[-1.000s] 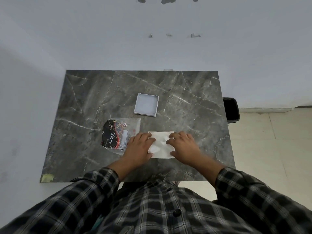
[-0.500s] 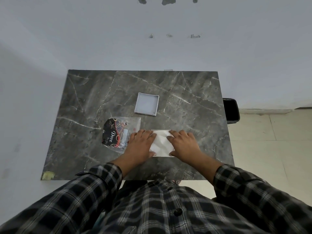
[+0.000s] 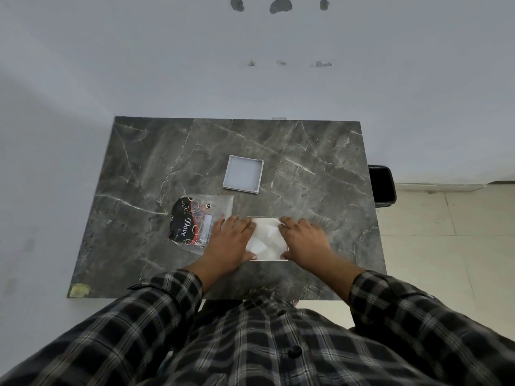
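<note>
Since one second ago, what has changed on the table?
Little: the left hand and right hand slid slightly toward the far edge of the white box, pressing its paper flat. Nothing taken or released. The box, grey lid and Dove packet stayed put.

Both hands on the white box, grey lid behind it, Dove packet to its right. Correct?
No: the head view shows the Dove packet left of the white box, by the left hand. The right hand and grey lid are as stated.
</note>
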